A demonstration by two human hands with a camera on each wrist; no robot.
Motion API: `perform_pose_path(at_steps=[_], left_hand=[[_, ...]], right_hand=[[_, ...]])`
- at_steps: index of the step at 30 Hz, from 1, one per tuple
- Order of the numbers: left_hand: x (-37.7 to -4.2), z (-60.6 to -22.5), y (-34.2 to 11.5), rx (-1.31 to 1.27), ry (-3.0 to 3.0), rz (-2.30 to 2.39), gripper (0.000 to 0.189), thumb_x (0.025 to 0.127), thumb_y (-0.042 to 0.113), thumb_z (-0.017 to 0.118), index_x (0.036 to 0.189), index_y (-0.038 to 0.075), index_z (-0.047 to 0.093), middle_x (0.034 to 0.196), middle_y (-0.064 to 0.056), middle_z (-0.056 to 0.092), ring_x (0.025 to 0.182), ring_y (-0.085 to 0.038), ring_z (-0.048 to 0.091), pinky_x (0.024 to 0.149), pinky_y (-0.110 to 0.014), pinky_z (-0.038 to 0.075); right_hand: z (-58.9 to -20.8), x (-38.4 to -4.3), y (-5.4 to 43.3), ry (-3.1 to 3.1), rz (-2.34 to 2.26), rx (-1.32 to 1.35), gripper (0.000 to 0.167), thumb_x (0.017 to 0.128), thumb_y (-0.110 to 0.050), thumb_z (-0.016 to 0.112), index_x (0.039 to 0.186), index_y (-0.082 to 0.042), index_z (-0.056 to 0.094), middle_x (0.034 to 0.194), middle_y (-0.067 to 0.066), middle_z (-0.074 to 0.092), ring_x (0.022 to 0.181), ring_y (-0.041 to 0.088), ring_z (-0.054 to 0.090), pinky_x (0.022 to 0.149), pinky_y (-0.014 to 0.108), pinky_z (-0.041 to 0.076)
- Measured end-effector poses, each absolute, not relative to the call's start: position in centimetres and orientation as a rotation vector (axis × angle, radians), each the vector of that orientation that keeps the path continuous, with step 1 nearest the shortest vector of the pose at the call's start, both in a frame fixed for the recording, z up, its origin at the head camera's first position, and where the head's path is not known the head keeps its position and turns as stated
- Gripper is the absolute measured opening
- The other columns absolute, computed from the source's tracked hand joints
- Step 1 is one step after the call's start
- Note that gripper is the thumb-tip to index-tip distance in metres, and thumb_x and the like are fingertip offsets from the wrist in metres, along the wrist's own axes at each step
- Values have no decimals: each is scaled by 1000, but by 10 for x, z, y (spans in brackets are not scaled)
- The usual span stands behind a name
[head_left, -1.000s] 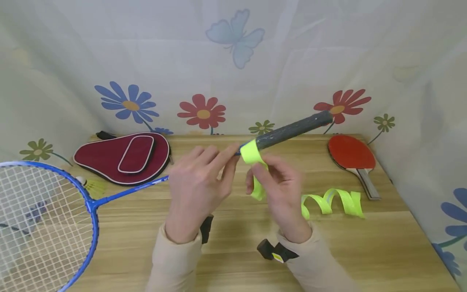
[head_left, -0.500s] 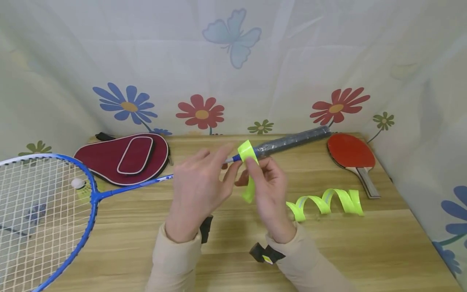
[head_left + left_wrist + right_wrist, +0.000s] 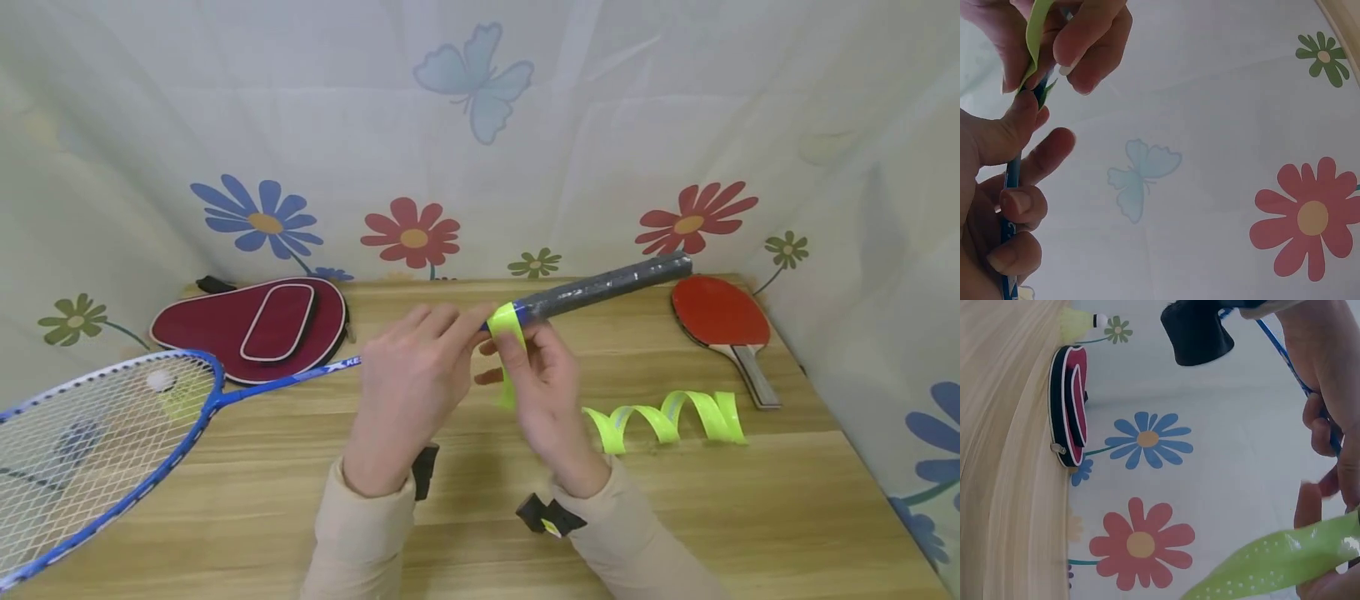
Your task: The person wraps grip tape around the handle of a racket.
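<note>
A blue badminton racket (image 3: 292,382) is held above the table, its head at the left and its dark grey handle (image 3: 607,287) angled up to the right. My left hand (image 3: 412,375) has its fingers curled round the racket's shaft (image 3: 1012,175), close to the handle. Neon yellow grip tape (image 3: 507,319) circles the handle's lower end. My right hand (image 3: 551,400) pinches this tape just below the handle, its fingertips partly hidden. A dotted surface shows on the tape (image 3: 1285,556) in the right wrist view. More yellow tape lies in loose coils on the table, right of that hand.
A red table tennis bat (image 3: 720,310) lies at the back right. The maroon bat case (image 3: 210,329) is at the back left, with a shuttlecock (image 3: 1079,325) near it. A flower-printed curtain (image 3: 315,108) stands behind the wooden table (image 3: 480,542).
The racket has turned in the left hand, its head tilting flatter. The right hand has moved left with the tape, which now sits closer against the handle's lower end.
</note>
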State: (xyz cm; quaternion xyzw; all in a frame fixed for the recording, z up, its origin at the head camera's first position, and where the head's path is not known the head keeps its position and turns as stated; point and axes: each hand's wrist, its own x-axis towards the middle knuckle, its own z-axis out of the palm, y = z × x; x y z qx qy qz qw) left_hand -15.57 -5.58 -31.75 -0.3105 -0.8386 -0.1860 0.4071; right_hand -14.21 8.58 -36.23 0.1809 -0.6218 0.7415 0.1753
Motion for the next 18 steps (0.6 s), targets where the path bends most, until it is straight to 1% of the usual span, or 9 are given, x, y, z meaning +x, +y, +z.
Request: perform_pose_path(at_steps=[2, 4, 7, 9, 10, 12, 14, 16, 18], left_hand=[[-156, -318, -55, -785, -2124, -467, 21, 86, 4, 70, 105, 12, 74, 83, -3, 67, 64, -20, 62, 40, -25, 44], [-156, -318, -53, -798, -2139, -471, 20, 87, 2, 69, 104, 10, 74, 89, -4, 69, 68, -21, 64, 44, -26, 47], [-156, -318, -51, -817, -2155, -461, 18, 86, 1, 70, 103, 8, 73, 88, -3, 68, 69, -20, 63, 47, -26, 48], [-155, -318, -50, -826, -2167, -455, 18, 85, 1, 71, 102, 7, 73, 87, -3, 69, 68, -20, 63, 47, -26, 46], [-155, -319, -50, -829, -2171, -452, 18, 84, 0, 72, 101, 7, 73, 86, -3, 69, 68, -21, 63, 48, -26, 46], [-155, -319, -49, -831, -2181, -451, 16, 85, 1, 71, 100, 7, 73, 86, -3, 68, 70, -21, 64, 48, -26, 46], [-155, -319, -48, -838, -2186, -460, 14, 86, 3, 71, 99, 6, 74, 86, -3, 69, 71, -21, 64, 49, -25, 47], [-155, -319, -47, -849, -2185, -471, 12, 87, 5, 71, 98, 5, 73, 85, -3, 68, 71, -21, 63, 49, -25, 49], [-155, -319, -47, -868, -2186, -487, 12, 88, 6, 70, 99, 5, 73, 84, -3, 67, 70, -20, 62, 50, -25, 51]], right_hand=[[-363, -144, 88, -1778, 2089, 554, 14, 100, -5, 51, 104, 8, 50, 91, 17, 56, 78, 21, 59, 52, 36, 58], [-365, -147, 90, -1770, 2087, 579, 15, 99, -2, 51, 109, 8, 47, 85, 13, 54, 67, 16, 55, 43, 28, 50], [-369, -152, 94, -1728, 2103, 603, 30, 97, 2, 53, 125, 7, 45, 79, 5, 50, 55, 11, 43, 36, 21, 34], [-371, -155, 96, -1701, 2126, 606, 33, 96, 2, 56, 127, 7, 47, 78, 2, 50, 53, 9, 40, 37, 19, 29], [-372, -156, 97, -1696, 2125, 607, 32, 95, 2, 57, 126, 8, 50, 76, 1, 51, 52, 9, 40, 37, 19, 29], [-373, -156, 98, -1694, 2119, 591, 22, 95, -1, 60, 112, 12, 55, 71, 0, 51, 51, 9, 40, 37, 18, 30], [-374, -156, 99, -1692, 2116, 569, 19, 95, -6, 62, 98, 12, 57, 67, 0, 51, 50, 10, 41, 37, 19, 30], [-374, -156, 99, -1696, 2111, 545, 20, 94, -12, 63, 94, 7, 58, 65, 0, 50, 51, 10, 41, 38, 18, 31], [-374, -155, 100, -1691, 2123, 530, 19, 94, -17, 64, 93, 2, 59, 65, 1, 50, 51, 10, 41, 39, 18, 31]])
